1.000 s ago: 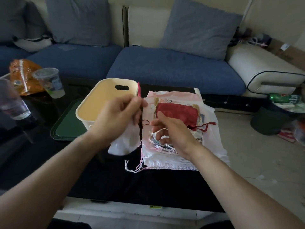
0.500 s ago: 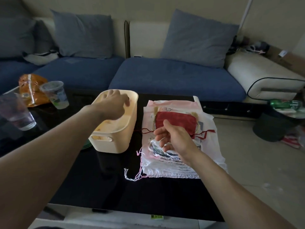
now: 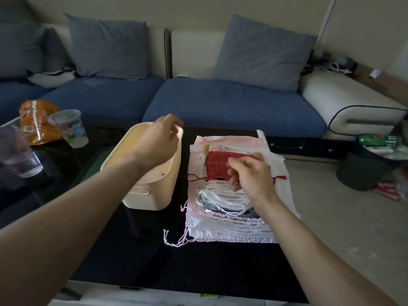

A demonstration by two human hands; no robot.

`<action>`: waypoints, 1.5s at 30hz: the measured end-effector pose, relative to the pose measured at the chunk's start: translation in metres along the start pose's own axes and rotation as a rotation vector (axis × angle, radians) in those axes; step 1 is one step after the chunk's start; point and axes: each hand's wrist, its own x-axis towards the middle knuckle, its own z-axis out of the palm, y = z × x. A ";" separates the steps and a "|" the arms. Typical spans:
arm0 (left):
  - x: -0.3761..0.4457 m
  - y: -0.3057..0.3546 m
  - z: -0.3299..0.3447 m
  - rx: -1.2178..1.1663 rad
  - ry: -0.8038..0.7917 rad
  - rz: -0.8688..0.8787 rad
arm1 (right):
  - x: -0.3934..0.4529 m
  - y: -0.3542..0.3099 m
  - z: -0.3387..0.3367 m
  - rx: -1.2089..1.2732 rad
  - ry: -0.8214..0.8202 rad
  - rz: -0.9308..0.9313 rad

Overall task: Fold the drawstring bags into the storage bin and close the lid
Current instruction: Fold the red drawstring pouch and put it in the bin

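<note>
Bin [image 3: 152,195]: on the black table [image 3: 132,257], left of the bag pile.
Left hand [image 3: 157,142]: over the bin, blurred; grip unclear.
Right hand [image 3: 249,175]: fingers curled at the red bag [image 3: 217,165] atop the pile [image 3: 234,226]; cannot tell whether it pinches it.

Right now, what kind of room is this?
Most likely a home living room: a blue sofa with grey cushions runs along the wall, and a low black coffee table stands in front of it, holding plastic cups and a snack bag.
</note>
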 end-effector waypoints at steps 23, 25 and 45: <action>-0.039 0.039 0.094 0.122 -0.378 0.118 | 0.030 0.049 -0.054 -0.619 0.070 0.032; -0.039 0.042 0.084 0.027 -0.164 0.128 | 0.031 0.041 -0.058 -0.577 0.119 -0.077; -0.109 0.028 0.059 -0.367 -0.451 -0.038 | -0.001 0.020 -0.099 -0.483 -0.172 -0.101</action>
